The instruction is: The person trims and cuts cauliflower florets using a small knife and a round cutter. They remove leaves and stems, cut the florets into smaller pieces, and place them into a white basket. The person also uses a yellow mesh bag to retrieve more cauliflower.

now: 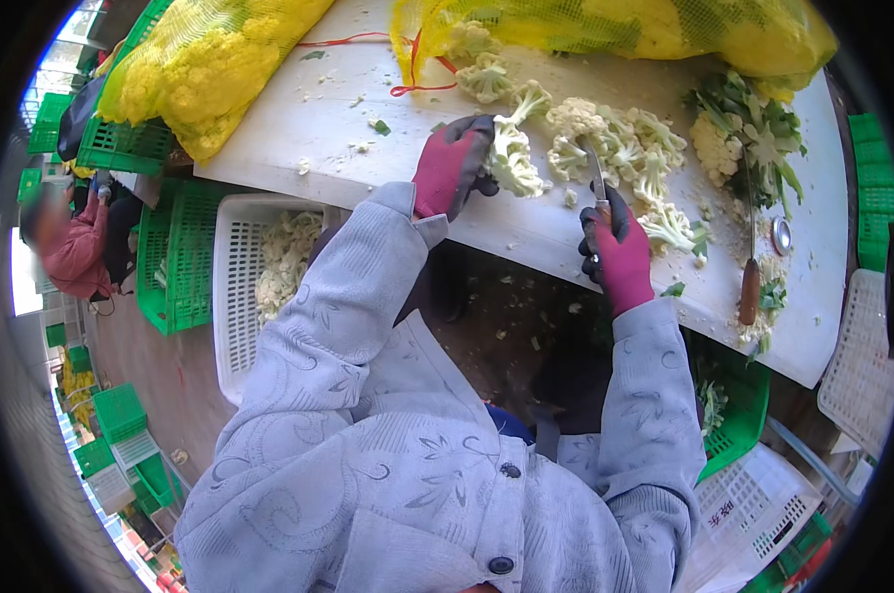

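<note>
My left hand [454,164], in a magenta and dark grey work glove, is closed around a cut cauliflower piece [515,159] above the front edge of the white table [335,137]. In my right hand [616,248], gloved alike, is a small knife [595,169] gripped by its handle. Its blade points away from me, the tip by a heap of cauliflower florets [625,137]. Farther right lies a second knife [749,289] with a brown wooden handle, beside a cauliflower head with green leaves [717,148].
Yellow mesh sacks of cauliflower [209,67] lie along the table's far side. A white basket [232,296] holding florets stands below left, next to green crates [183,252]. Another green crate [743,415] sits below right. A round metal object [781,236] rests on the table. A person [80,252] works at far left.
</note>
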`<state>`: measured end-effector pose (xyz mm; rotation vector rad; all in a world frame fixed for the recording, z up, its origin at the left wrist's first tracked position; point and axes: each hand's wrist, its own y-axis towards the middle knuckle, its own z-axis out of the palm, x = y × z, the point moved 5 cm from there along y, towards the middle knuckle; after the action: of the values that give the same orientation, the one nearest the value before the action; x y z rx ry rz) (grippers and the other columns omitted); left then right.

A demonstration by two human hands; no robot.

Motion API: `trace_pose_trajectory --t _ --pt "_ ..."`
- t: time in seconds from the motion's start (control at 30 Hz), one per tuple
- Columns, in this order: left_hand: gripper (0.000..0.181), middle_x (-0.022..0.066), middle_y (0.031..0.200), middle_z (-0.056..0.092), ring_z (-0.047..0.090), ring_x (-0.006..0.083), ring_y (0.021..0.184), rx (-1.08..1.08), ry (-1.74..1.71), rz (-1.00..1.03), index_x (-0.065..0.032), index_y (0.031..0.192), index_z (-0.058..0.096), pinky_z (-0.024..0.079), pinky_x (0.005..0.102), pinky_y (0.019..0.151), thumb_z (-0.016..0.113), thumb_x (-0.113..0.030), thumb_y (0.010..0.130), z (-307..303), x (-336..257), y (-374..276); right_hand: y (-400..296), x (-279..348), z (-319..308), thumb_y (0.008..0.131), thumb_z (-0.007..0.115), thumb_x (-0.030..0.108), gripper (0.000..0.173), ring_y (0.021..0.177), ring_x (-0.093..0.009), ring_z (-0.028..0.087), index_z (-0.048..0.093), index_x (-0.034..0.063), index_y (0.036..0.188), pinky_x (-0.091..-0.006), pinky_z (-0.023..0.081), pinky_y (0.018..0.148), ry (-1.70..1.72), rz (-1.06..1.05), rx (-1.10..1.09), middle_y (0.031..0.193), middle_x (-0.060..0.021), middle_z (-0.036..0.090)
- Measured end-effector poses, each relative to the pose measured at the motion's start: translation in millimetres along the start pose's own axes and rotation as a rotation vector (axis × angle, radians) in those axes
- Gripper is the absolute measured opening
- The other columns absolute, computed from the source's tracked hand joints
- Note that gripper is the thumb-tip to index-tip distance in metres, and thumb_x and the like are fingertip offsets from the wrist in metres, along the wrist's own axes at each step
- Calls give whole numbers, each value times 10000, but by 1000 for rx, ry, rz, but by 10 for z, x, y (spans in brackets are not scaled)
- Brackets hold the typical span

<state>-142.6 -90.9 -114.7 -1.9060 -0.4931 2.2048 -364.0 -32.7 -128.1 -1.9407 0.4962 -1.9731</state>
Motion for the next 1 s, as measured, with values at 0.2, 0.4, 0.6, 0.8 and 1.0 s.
trace_pose_trajectory --t 0.2,0.4,0.6,0.8,1.0 --pt "386 88 1026 622 631 174 783 -69 -9 164 -124 1333 516 566 297 608 511 -220 958 -104 129 -31 32 -172 135 885 581 110 515 580 -70 485 455 83 1384 -225 414 459 -8 -55 58 753 -1 562" --pt "494 175 1014 648 648 255 805 -116 996 343 -188 1347 510 504 335 781 582 -129 862 -245 -186 -192 22 45 176 902 578 148 482 570 -66 501 481 98 1371 -224 411 471 -47 -49 -22 720 9 556" --pt "438 171 1022 659 651 288 848 -18 1013 280 -139 1300 538 502 363 775 600 -186 869 -287 -85 -241 -289 -187 346 867 647 228 547 739 -246 660 468 89 1365 -350 507 716 -418 -296 47 848 -163 658" --pt "373 196 1019 654 636 350 936 -94 1084 286 -68 1171 577 500 408 808 624 -235 841 -225 -45 -322 -381 -390 486 871 632 226 536 764 -267 655 466 103 1365 -363 498 730 -263 -73 100 842 -155 658" --pt "338 195 984 650 630 372 897 -95 1144 273 -57 1118 581 496 430 773 612 -255 846 -218 -17 -317 -418 -418 548 882 599 217 502 737 -263 650 468 91 1350 -366 499 705 -410 -280 31 815 -141 652"
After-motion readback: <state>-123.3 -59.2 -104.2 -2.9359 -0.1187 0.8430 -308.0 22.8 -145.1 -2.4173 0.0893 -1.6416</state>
